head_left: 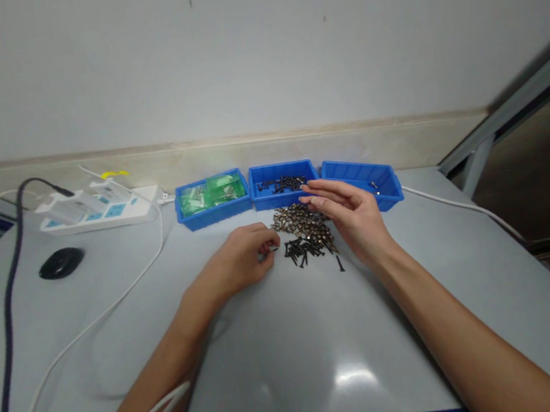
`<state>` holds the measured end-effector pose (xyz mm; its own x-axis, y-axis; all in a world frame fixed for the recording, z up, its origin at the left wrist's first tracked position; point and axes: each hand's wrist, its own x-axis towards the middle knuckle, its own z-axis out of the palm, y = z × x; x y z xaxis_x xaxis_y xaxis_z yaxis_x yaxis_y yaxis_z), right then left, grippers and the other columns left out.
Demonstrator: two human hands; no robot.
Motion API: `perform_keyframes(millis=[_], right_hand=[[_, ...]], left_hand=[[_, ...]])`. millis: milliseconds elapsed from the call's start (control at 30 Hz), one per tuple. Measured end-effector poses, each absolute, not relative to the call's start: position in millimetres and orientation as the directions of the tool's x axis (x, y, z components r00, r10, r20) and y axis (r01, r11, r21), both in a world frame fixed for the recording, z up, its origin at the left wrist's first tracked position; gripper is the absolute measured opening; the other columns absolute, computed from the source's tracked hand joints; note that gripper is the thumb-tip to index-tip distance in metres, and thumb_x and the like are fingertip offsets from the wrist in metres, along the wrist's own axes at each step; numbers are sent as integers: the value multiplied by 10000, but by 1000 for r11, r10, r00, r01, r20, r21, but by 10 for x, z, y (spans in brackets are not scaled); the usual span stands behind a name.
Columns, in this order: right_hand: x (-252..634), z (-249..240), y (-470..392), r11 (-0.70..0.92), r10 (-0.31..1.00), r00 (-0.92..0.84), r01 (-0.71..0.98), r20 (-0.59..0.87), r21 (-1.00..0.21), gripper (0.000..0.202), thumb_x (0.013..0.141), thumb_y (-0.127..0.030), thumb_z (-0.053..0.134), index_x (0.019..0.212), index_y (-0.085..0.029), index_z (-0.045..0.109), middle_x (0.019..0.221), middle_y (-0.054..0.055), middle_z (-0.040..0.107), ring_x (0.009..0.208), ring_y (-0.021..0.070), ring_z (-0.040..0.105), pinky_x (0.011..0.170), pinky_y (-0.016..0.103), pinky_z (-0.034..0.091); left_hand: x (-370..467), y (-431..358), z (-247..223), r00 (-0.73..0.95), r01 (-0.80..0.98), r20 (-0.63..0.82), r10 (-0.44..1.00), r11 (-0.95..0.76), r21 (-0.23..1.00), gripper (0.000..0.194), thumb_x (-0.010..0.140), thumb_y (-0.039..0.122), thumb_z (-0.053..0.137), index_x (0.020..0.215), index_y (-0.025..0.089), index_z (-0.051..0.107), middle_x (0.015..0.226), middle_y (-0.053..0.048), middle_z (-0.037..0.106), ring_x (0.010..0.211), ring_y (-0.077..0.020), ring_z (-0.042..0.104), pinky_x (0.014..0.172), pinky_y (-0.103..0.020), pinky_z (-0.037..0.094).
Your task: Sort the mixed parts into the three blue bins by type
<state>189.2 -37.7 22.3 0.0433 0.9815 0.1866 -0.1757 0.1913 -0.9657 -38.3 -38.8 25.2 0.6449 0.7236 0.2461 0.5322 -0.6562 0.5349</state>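
My left hand (pixel 253 253) is closed in a pinch just left of the piles; a small glint shows at its fingertips, too small to name. My right hand (pixel 349 211) hovers at the front edge of the middle blue bin (pixel 277 201), fingers stretched out and thumb apart, with nothing visible between them. Below it lies a heap of small brass-coloured metal pieces (pixel 301 221), partly hidden by the hand. Black screws (pixel 304 249) lie in front of that heap, and one loose black screw (pixel 341 263) is off to the right. More black screws (pixel 287 183) are inside the middle bin.
A left blue bin (pixel 217 218) holds green and clear plastic packets (pixel 224 188). The right blue bin (pixel 357 170) has a few small shiny pieces. A white power strip (pixel 133 211), a black mouse (pixel 61 262) and cables (pixel 118 306) occupy the left side. A wall stands behind.
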Motion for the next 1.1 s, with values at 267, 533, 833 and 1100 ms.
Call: perform_keyframes(millis=[267, 533, 833, 1100], right_hand=[[1882, 242, -367, 167, 985, 83, -181, 154, -969, 214, 792, -273, 807, 999, -243, 763, 1005, 42, 799, 819, 168, 744, 804, 335, 596], [1837, 236, -420, 133, 985, -113, -8, 133, -991, 230, 779, -308, 822, 985, -219, 775, 886, 42, 792, 800, 170, 744, 781, 306, 590], [1779, 227, -463, 16, 985, -167, -106, 33, -994, 188, 733, -335, 865, 853, -212, 789, 791, 31, 789, 713, 153, 743, 725, 276, 599], [1844, 547, 117, 209, 976, -150, 417, 160, -885, 386, 878, -276, 679, 1250, -178, 713, 1055, 109, 797, 863, 230, 767, 824, 379, 607]], left_hand=[[-343, -365, 194, 553, 551, 376, 744, -665, 505, 325, 817, 23, 563, 1042, 175, 742, 868, -49, 768, 755, -168, 699, 742, -290, 558], [-196, -444, 313, 158, 200, 271, 950, -299, 933, 115, 819, 253, 770, 860, 145, 778, 892, -65, 808, 814, -191, 777, 819, -280, 633], [-140, -465, 245, 134, 194, 287, 948, -309, 931, 132, 860, 271, 751, 894, 147, 782, 866, -66, 807, 773, -191, 766, 766, -294, 634], [-200, -264, 104, 344, 775, 582, 737, -573, 266, 345, 970, 198, 585, 1301, 135, 661, 1410, -128, 636, 1174, -326, 572, 1002, -521, 503]])
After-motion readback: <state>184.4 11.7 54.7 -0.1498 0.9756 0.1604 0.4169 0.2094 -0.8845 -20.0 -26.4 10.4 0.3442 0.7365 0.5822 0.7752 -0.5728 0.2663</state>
